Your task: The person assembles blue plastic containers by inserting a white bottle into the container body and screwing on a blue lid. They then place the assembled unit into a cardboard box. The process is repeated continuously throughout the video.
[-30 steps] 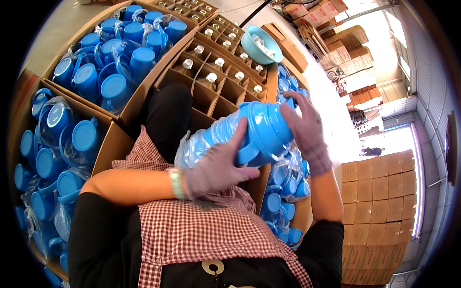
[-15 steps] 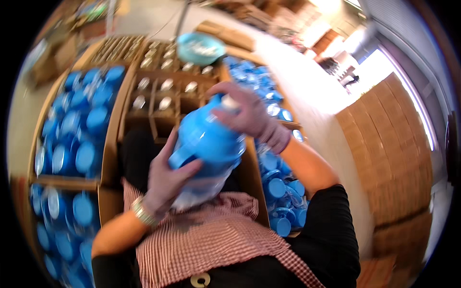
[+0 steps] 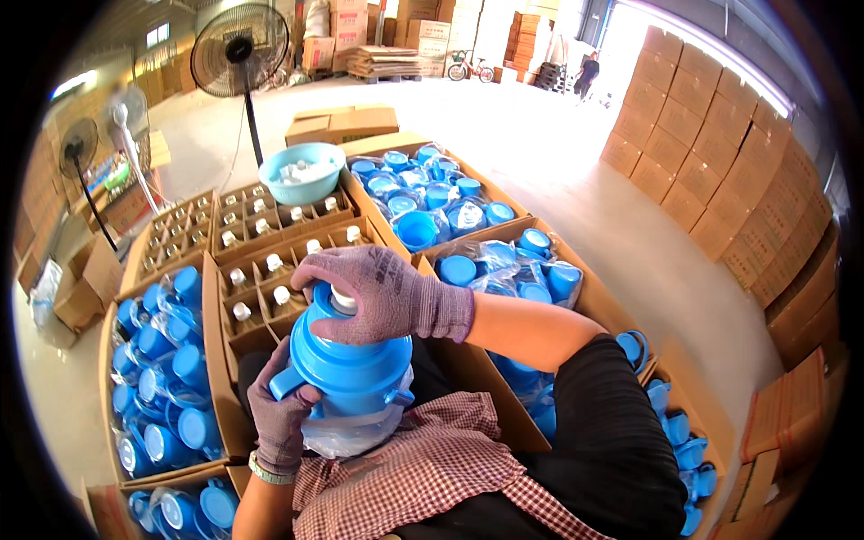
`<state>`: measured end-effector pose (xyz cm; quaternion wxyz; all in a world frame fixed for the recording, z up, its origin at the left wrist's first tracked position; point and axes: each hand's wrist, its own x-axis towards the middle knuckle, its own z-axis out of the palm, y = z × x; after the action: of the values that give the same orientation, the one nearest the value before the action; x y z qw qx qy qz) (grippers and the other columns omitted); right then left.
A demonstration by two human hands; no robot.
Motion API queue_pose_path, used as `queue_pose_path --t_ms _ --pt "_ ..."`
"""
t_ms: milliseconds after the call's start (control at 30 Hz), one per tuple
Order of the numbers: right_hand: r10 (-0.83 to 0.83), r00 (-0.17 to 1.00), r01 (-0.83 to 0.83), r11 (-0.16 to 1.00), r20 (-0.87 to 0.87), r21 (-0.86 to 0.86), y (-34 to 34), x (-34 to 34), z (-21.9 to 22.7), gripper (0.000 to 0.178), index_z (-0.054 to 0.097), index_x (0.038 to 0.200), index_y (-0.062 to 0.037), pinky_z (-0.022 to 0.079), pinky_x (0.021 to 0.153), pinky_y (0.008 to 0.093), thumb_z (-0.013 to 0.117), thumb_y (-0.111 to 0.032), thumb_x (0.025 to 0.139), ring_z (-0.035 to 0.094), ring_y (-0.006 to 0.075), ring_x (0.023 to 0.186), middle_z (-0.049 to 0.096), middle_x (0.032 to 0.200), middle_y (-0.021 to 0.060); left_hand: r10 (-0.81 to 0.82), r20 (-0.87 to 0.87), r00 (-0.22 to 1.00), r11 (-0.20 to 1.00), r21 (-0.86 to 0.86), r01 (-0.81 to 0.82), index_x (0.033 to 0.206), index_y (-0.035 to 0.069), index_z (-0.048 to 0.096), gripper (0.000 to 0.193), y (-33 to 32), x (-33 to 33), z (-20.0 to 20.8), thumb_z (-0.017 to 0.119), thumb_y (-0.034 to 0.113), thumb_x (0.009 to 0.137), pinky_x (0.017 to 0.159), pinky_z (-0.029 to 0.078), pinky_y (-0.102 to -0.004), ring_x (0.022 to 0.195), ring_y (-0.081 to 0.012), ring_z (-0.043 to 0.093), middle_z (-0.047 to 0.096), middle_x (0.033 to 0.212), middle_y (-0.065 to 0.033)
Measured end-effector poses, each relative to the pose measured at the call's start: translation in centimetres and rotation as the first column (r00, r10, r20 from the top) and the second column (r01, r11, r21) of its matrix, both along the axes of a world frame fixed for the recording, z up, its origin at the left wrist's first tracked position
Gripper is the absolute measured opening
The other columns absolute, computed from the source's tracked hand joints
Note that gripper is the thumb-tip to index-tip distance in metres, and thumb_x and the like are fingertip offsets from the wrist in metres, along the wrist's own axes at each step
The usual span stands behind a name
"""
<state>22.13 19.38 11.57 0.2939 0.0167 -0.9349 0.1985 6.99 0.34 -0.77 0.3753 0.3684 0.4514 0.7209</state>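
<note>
A blue thermos jug (image 3: pixel 360 364) stands upright in front of my lap, its lower part in a clear plastic bag (image 3: pixel 353 436). My gloved left hand (image 3: pixel 279 414) grips its left side near the handle (image 3: pixel 287 382). Over the jug's mouth, my gloved right hand (image 3: pixel 387 292) has its fingers curled around a white stopper (image 3: pixel 342 301), which they partly hide. Just beyond the jug is a divided carton (image 3: pixel 310 236) with several white-capped bottles (image 3: pixel 274 262) in its cells.
Cartons of blue jug parts stand left (image 3: pixel 162 378) and right (image 3: pixel 531 270). A light-blue basin (image 3: pixel 301 176) of white pieces sits on the far divided cartons. A standing fan (image 3: pixel 238 49) rises behind. Stacked boxes (image 3: pixel 693 135) line the right; a person (image 3: pixel 587 76) is far off.
My view has tilted up, showing more of the hall. The jug stands more upright, and my right hand has closed over the stopper at its top. My left hand stays on the jug's side.
</note>
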Motion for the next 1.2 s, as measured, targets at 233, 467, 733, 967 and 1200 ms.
queue_pose_path --t_ms 233,467,733,967,1200 --pt "-0.379 0.785 0.236 0.915 -0.491 -0.328 0.5 6.1 -6.8 0.033 0.065 0.118 -0.0041 0.055 0.082 0.0356 0.075 -0.01 0.088 0.068 0.0256 0.091 0.068 0.103 0.0112 0.203 0.223 0.954 0.937 0.239 -0.255 0.156 -0.001 0.037 0.081 -6.1 -4.6 0.7 0.061 0.051 0.099 0.109 0.049 -0.0489 0.127 -0.0318 0.061 0.058 0.144 -0.0179" --pt "-0.363 0.798 -0.097 0.711 -0.481 -0.697 -5.2 6.0 -14.5 0.026 0.073 0.105 -0.0003 0.055 0.093 0.0406 0.081 -0.011 0.083 0.071 0.0321 0.102 0.071 0.109 0.0173 0.285 0.472 0.834 0.877 0.223 -0.426 0.154 0.013 0.047 0.069 -6.8 -9.0 -1.7 0.049 0.057 0.101 0.119 0.035 -0.054 0.14 -0.034 0.05 0.051 0.156 -0.0093" --pt "0.199 0.86 0.07 0.867 -0.469 0.494 3.5 7.9 -11.7 0.032 0.066 0.106 -0.0176 0.052 0.089 0.0509 0.078 -0.015 0.076 0.066 0.0302 0.099 0.067 0.109 0.005 -0.078 0.594 0.801 0.905 0.379 -0.193 0.15 0.006 0.05 0.068 -6.1 -5.8 0.0 0.046 0.057 0.104 0.117 0.038 -0.0578 0.135 -0.0393 0.054 0.058 0.148 -0.0162" --pt "0.525 0.786 -0.112 0.639 -0.326 0.761 3.9 7.6 -4.1 0.032 0.074 0.109 -0.0262 0.059 0.082 0.0437 0.074 -0.021 0.077 0.065 0.0253 0.097 0.067 0.106 -0.0024 -0.136 0.672 0.728 0.929 0.342 -0.142 0.149 0.006 0.051 0.056 -6.4 -5.9 -1.5 0.041 0.043 0.108 0.117 0.04 -0.0551 0.132 -0.0359 0.057 0.06 0.145 -0.0159" --pt "0.546 0.761 -0.055 0.594 -0.351 0.803 1.2 9.4 -3.0 0.026 0.076 0.108 -0.027 0.057 0.097 0.0463 0.068 -0.022 0.084 0.069 0.0273 0.108 0.071 0.116 -0.0014 -0.093 0.61 0.787 0.943 0.307 -0.126 0.148 0.004 0.051 0.053 -6.8 -6.0 -0.5 0.039 0.039 0.109 0.112 0.046 -0.0539 0.128 -0.0348 0.06 0.06 0.143 -0.0181"
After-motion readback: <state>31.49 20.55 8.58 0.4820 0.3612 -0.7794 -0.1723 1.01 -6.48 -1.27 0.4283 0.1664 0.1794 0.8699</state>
